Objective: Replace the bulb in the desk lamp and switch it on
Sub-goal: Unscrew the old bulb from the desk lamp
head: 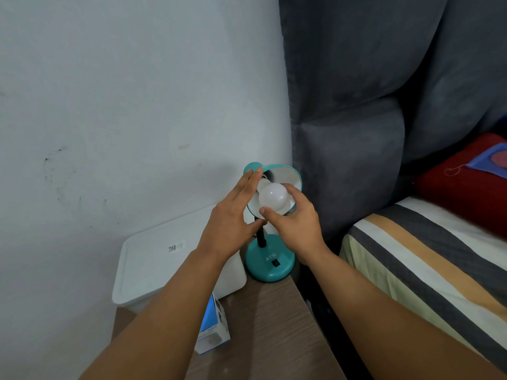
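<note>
The white bulb (273, 198) sits in the mouth of the teal lamp shade (285, 175), which tilts toward the camera on a short black stem above the round teal base (270, 263). The right hand (297, 227) cups the bulb, thumb pressed on its lower front and fingers curled round its right side. The left hand (233, 218) lies flat and spread against the left rim of the shade, fingertips reaching the shade's back cap. A black rocker switch (275, 262) shows on the base.

Just left of the base stands a white lidded box (153, 264); what it holds is hidden. Nearer the camera a small blue-and-white carton (214, 333) lies partly under the left forearm.

The base stands close to the desk's (274, 325) right edge. Beyond a narrow dark gap is a striped bed (428, 259) with a grey padded headboard (356, 105). A white wall (109, 91) closes in behind
</note>
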The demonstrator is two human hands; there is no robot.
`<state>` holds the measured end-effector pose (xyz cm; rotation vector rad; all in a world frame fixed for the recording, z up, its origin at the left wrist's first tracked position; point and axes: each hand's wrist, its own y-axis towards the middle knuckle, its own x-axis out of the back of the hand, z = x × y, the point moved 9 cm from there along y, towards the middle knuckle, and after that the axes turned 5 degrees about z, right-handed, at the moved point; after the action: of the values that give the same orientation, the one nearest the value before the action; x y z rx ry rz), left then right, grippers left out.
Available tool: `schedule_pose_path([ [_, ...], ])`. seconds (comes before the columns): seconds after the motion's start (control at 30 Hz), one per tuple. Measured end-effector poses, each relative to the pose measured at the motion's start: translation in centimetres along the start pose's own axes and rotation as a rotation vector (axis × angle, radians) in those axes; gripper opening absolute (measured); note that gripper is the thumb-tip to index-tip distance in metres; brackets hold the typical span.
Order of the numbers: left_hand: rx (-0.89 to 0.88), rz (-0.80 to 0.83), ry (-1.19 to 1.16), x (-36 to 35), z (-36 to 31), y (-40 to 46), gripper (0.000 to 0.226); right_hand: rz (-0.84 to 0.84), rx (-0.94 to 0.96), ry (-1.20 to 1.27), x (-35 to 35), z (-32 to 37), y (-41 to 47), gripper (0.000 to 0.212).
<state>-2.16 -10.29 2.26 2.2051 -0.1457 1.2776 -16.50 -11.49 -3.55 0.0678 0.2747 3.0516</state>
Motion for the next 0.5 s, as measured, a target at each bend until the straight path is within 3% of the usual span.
schedule_pose_path([
  [0.27,0.006,0.012,0.013,-0.1,0.0,0.0,0.1,0.004,-0.055,0.115,-0.5,-0.8,0.1,0.071],
  [0.5,0.002,0.001,-0.004,-0.1,0.1,0.1,0.103,-0.042,-0.092,0.121,-0.3,-1.0,0.4,0.052],
])
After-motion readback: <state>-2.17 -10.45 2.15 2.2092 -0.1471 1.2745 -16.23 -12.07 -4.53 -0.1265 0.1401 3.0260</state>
